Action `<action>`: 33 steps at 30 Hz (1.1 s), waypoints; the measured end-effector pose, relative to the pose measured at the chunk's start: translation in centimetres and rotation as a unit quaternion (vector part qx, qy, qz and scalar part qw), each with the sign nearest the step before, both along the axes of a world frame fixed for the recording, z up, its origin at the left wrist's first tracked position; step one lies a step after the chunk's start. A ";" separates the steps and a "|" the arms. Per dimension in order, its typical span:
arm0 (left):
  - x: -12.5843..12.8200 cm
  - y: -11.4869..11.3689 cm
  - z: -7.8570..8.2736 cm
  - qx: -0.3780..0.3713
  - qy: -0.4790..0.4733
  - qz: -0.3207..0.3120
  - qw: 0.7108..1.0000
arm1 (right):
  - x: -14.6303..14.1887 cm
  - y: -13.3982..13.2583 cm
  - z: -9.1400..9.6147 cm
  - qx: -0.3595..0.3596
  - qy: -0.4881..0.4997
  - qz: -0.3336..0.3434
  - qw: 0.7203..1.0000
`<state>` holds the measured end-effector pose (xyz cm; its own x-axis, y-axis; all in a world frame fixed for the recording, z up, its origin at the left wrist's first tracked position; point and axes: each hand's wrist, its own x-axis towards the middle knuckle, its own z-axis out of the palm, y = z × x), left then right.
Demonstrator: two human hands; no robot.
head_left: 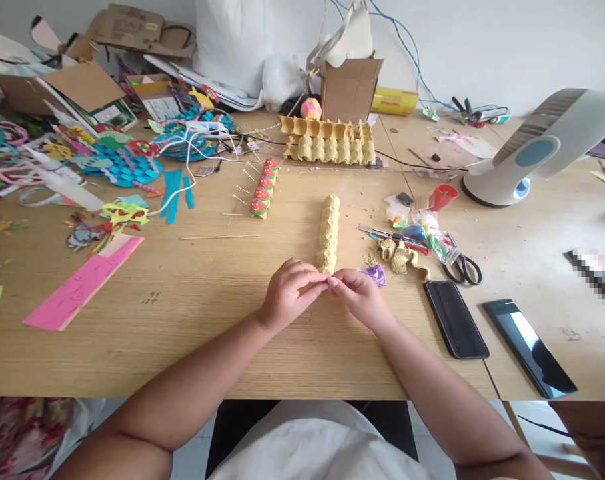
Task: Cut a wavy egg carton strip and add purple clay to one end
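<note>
My left hand point(293, 291) and my right hand point(358, 297) meet fingertip to fingertip in front of me. Both are closed in a pinch on something too small to make out, with a hint of purple at the tips. Just beyond them a strip of tan egg carton cups point(329, 230) lies lengthwise, its near end partly behind my fingers. Beside my right hand is a purple packet point(375, 275). Farther left stands a painted egg carton caterpillar point(265, 189) in red, green and purple, with white-tipped sticks next to it.
On the right lie a utility knife point(395, 238), carton scraps point(401, 259), scissors point(463, 269) and two phones point(456, 319). A white desk lamp or fan point(537, 150) stands behind them. Pink paper point(85, 283) and a thin stick point(219, 237) are left; more egg cartons point(332, 150) are behind.
</note>
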<state>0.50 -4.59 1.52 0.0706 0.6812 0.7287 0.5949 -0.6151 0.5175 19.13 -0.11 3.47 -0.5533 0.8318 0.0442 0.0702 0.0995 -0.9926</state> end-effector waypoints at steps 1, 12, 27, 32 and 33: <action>0.0 0.0 0.0 -0.003 -0.002 -0.002 1.000 | 0.0 0.0 0.0 0.016 -0.010 -0.003 1.000; 0.0 -0.2 0.0 -0.071 0.004 -0.023 0.997 | -0.2 -0.2 -0.3 0.025 -0.038 0.010 0.999; 0.1 -0.3 0.0 -0.105 -0.004 -0.034 0.994 | -0.1 -0.1 -0.5 0.007 -0.050 0.015 0.999; 0.2 -0.3 -0.1 -0.096 -0.007 -0.021 0.995 | -0.1 0.0 -0.6 0.004 -0.048 0.018 0.999; 0.2 -0.3 -0.1 -0.093 -0.012 -0.017 0.995 | -0.2 0.0 -0.6 0.006 -0.047 0.017 0.999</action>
<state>0.70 -4.85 1.39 0.0799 0.8022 0.5917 0.5625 -0.5264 0.6376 18.96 -0.08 2.87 -0.5837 0.8120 0.0008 0.1590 0.1153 -0.9805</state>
